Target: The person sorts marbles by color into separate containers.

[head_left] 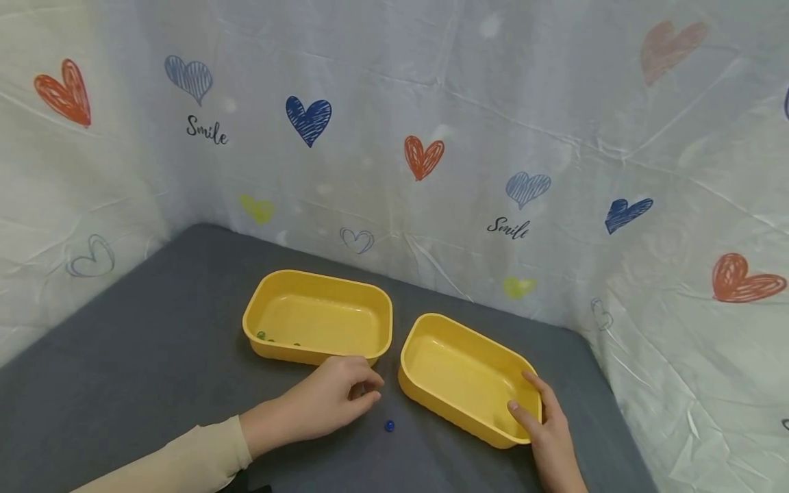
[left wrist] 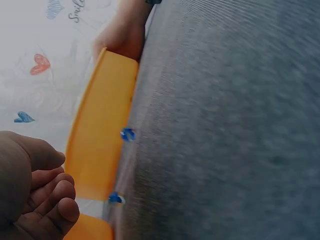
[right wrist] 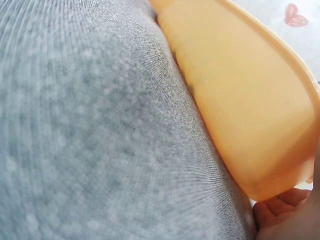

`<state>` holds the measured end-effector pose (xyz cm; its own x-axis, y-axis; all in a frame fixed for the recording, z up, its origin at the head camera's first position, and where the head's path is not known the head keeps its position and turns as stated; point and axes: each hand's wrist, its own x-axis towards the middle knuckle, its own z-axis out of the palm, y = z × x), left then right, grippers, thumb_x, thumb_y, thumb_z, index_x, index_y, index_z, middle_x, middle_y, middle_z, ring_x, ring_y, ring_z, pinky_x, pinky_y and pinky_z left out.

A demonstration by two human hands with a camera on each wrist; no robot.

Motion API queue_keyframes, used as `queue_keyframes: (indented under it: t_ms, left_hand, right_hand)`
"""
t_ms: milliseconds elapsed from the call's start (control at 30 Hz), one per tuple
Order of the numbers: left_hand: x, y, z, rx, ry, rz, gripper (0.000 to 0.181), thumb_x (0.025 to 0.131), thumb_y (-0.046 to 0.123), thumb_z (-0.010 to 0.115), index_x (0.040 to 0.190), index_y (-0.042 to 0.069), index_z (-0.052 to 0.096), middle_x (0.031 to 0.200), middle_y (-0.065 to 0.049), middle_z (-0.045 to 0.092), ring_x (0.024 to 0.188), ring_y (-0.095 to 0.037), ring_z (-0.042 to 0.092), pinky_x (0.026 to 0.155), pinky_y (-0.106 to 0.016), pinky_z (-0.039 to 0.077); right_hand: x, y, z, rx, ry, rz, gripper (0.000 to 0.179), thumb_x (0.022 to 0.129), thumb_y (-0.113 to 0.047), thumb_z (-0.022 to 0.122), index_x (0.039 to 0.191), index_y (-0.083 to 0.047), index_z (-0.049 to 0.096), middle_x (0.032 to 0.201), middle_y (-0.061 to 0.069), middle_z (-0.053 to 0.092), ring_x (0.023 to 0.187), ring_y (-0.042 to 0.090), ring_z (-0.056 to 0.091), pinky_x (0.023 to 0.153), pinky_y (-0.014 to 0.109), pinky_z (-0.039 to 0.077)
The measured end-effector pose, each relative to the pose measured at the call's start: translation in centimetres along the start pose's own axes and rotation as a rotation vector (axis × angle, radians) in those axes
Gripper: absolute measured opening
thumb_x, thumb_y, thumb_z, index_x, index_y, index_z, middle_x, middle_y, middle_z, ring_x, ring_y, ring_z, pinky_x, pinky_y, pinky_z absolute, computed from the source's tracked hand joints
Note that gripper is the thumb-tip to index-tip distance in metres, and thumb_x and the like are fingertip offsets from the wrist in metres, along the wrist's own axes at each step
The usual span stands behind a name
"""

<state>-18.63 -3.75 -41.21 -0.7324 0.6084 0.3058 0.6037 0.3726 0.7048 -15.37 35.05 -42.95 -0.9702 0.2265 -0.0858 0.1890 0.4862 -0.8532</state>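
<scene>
A blue marble (head_left: 390, 425) lies on the grey cloth in front of two yellow plastic bins. Two blue marbles show in the left wrist view, one (left wrist: 128, 134) against the bin's side and one (left wrist: 116, 198) nearer the hand. My left hand (head_left: 335, 397) hovers by the left bin's (head_left: 320, 281) front rim, fingers loosely bent, with nothing visible between thumb and fingers. With thumb and fingers over its right end, my right hand (head_left: 548, 428) grips the right bin (head_left: 444, 407). Green marbles (head_left: 261, 335) sit in the left bin's front left corner, partly hidden by its wall.
Grey cloth (head_left: 154, 329) covers the table. A white curtain (head_left: 370, 82) printed with hearts hangs behind and at both sides. The bins stand close together, a narrow gap between them, the right one turned at an angle.
</scene>
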Motion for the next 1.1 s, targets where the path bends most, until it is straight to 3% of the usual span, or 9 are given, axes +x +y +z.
queue_keyframes:
  t_ms: [233,500,1100]
  left_hand:
    - [-0.2,-1.2,0.9,0.069,-0.052,-0.016,0.013,0.094,0.018,0.071,0.104,0.013,0.076,0.083,0.016,0.057,0.073,-0.002,0.055,0.065,-0.021,0.049]
    - [-0.3,-2.2,1.1,0.157,-0.044,-0.028,0.012,0.091,0.017,0.073,0.103,0.013,0.074,0.086,0.015,0.058,0.077,-0.002,0.055,0.068,-0.022,0.049]
    - [-0.2,-3.0,1.3,0.174,-0.086,-0.024,0.011,0.089,0.016,0.075,0.100,0.013,0.076,0.085,0.012,0.057,0.074,-0.001,0.053,0.064,-0.020,0.048]
  right_hand:
    - [-0.1,0.1,0.0,0.006,0.003,0.012,0.075,0.094,-0.046,0.067,0.154,-0.020,0.030,0.161,0.013,0.020,0.139,0.027,0.032,0.081,0.008,0.041]
    - [-0.2,0.0,0.0,0.023,-0.003,0.014,0.074,0.095,-0.044,0.067,0.154,-0.020,0.029,0.161,0.012,0.020,0.140,0.026,0.031,0.081,0.008,0.042]
    - [0.1,0.0,0.0,0.013,-0.009,0.004,0.072,0.096,-0.044,0.066,0.154,-0.023,0.030,0.161,0.010,0.019,0.140,0.025,0.030,0.082,0.008,0.042]
